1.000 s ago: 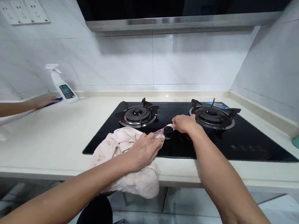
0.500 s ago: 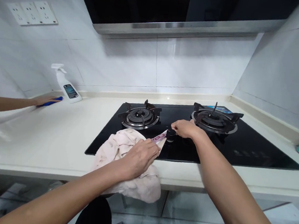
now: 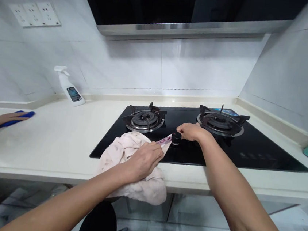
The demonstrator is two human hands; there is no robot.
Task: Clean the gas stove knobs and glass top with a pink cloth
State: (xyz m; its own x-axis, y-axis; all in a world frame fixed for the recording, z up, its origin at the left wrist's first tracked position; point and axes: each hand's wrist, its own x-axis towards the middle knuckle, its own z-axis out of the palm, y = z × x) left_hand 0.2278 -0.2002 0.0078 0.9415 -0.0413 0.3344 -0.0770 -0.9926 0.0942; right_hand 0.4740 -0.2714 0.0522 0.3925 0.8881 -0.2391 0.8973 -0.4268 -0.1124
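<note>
Mostly, the cloth [image 3: 123, 149] lies bunched beneath the left grip [image 3: 146, 160].

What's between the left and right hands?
Head view: the black knob and a purple-printed cloth edge lie between left hand and right hand.

burners [image 3: 144, 119] [image 3: 220, 123]: 2 | cloths [image 3: 123, 147] [image 3: 12, 122]: 2 | spray bottle [image 3: 73, 94]: 1 | visible knob [image 3: 176, 137]: 1

The towel [image 3: 123, 147] is pale pink with purple lettering [image 3: 165, 140]. The gas hob [image 3: 268, 147] is black, the table [image 3: 61, 135] creamy white.
</note>
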